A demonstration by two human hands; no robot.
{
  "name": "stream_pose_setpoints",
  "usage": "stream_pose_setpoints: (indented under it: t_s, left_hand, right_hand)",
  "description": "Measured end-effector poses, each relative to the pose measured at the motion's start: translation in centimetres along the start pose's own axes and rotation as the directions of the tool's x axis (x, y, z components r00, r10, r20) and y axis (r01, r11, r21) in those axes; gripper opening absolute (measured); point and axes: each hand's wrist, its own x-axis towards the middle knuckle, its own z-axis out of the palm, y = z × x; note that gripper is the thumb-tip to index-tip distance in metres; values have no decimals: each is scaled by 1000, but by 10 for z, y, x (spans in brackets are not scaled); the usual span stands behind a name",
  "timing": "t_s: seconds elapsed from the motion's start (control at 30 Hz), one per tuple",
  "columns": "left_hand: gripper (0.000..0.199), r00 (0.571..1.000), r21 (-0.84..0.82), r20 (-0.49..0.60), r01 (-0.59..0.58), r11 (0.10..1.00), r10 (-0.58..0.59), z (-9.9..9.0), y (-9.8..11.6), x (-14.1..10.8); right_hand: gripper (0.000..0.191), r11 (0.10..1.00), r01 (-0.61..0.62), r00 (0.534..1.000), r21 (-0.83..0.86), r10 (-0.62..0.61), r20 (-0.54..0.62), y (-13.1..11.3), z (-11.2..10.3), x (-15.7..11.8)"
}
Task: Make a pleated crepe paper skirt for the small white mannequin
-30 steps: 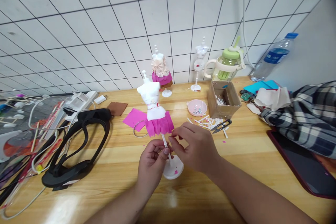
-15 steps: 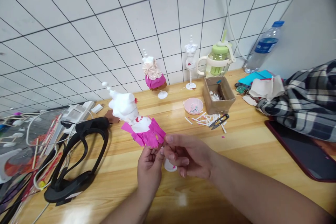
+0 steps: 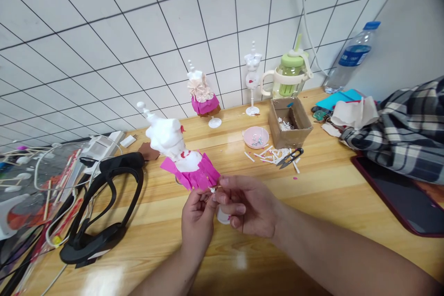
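Observation:
A small white dress form (image 3: 166, 134) leans to the left in front of me, with a ring of magenta crepe paper (image 3: 196, 173) around its hips. My left hand (image 3: 198, 215) is closed under the paper's lower edge, around the form's lower part; the stem is mostly hidden by fingers. At the right end of the paper, my right hand (image 3: 249, 203) pinches its edge between thumb and fingers. A tiny white piece shows between the fingertips of both hands. The form's round white base (image 3: 224, 216) is partly visible behind my right fingers.
Behind stand a dressed form (image 3: 201, 90), a bare form (image 3: 252, 76), a green-lidded cup (image 3: 291, 74) and a water bottle (image 3: 354, 58). A pink dish (image 3: 255, 137), cardboard box (image 3: 291, 136), paper strips and thread snips (image 3: 290, 158) lie nearer. Black headgear (image 3: 104, 212) is left, a phone (image 3: 398, 199) right.
The held dress form has tipped slightly more upright and shifted a little right. Both hands keep their grip, with the right fingers moved slightly. The camera view has shifted a little.

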Motion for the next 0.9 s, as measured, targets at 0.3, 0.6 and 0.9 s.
stream_pose_setpoints:
  t_s: [0.3, 0.6, 0.9]
  left_hand:
    - [29, 997, -15, -63, 43, 999, -44, 3, 2, -1]
    - [30, 998, 29, -44, 41, 999, -40, 4, 4, -1]
    - [31, 999, 65, -39, 32, 997, -29, 7, 10, -1]
  right_hand:
    - [20, 221, 493, 517, -841, -853, 79, 18, -2, 2]
    - [14, 59, 437, 476, -898, -862, 175, 16, -5, 2]
    - [16, 159, 389, 529, -907, -845, 78, 12, -5, 2]
